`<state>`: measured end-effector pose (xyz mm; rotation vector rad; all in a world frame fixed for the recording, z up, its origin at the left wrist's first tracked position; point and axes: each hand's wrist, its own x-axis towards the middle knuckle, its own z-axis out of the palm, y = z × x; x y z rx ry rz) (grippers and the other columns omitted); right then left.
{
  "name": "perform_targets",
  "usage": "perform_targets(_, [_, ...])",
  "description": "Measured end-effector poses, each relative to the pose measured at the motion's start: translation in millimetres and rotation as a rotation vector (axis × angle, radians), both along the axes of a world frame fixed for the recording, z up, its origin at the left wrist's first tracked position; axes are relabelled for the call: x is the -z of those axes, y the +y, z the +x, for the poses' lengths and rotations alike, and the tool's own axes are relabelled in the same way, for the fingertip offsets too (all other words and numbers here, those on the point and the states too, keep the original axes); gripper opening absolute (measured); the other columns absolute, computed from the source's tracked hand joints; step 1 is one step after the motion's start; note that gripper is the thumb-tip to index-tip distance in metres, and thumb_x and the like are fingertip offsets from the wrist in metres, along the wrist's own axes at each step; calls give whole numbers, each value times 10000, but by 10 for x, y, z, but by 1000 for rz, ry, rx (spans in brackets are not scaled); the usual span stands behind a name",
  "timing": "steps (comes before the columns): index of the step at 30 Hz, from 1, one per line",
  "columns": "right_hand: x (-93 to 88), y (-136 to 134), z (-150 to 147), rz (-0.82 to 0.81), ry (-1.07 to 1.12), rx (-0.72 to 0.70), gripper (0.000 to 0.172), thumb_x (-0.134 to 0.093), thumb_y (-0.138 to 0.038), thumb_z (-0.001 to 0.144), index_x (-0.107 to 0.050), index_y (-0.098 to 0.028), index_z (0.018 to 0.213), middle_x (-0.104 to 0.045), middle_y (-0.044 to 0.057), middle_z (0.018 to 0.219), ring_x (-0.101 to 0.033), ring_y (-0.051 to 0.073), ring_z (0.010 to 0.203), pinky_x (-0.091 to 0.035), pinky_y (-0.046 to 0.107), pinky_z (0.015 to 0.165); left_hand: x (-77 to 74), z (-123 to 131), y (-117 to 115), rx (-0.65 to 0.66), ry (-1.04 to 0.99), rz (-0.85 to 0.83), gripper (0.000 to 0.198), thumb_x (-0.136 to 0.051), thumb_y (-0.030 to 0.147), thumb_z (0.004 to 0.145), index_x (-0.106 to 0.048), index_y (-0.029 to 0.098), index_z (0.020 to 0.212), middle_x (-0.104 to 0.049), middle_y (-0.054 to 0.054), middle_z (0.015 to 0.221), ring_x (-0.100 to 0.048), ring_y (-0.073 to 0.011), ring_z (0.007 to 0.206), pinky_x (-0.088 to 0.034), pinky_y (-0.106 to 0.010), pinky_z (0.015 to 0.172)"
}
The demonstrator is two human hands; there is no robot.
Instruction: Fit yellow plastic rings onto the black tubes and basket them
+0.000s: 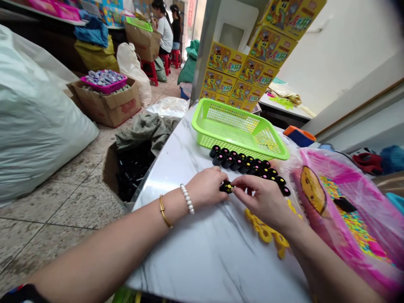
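Note:
My left hand [206, 187] and my right hand [263, 200] meet over a white marble-patterned table [205, 252]. Between their fingertips is a small black plastic cylinder [226, 187] with a yellow bit at its end. Just beyond my hands, a curved row of several similar black cylinders [249, 165] stands on the table. Under my right wrist lie yellow plastic pieces [267, 232]. A lime-green plastic basket [236, 130] sits behind the row. My left wrist wears a pearl bracelet [187, 198] and a gold bangle [163, 211].
A pink printed bag [344, 214] lies right of my hands. An open cardboard box of black parts [132, 172] stands below the table's left edge. Stacked yellow cartons [243, 71] rise behind the basket. Two seated people [162, 29] are at the far back.

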<state>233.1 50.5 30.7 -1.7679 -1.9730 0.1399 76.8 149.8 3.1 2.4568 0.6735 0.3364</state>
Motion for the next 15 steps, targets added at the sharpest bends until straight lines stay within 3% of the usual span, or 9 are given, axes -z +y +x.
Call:
perform_targets(3, [7, 81, 19, 11, 21, 95, 121, -627, -258, 831, -713, -205, 897, -715, -17, 715, -635, 123, 601, -461, 221, 576, -52, -82, 87, -29, 3, 13, 288, -715, 258, 737, -708, 160, 1007, -637, -81, 982, -619, -228, 898, -499, -309, 806])
perform_targets(8, [146, 315, -21, 58, -103, 160, 172, -578, -268, 852, -733, -217, 795, -747, 10, 738, -676, 169, 665, -471, 264, 657, -171, -231, 251, -117, -34, 86, 313, -664, 184, 744, -702, 155, 1054, -636, -83, 998, -618, -211, 887, -499, -290, 823])
perform_targets(15, [403, 490, -192, 31, -208, 227, 271, -510, -270, 888, -743, -184, 997, -771, 83, 900, -694, 212, 782, -472, 295, 724, -150, -290, 312, -111, 37, 120, 252, -661, 184, 721, -715, 151, 965, -689, -83, 889, -632, -239, 850, -496, -307, 758])
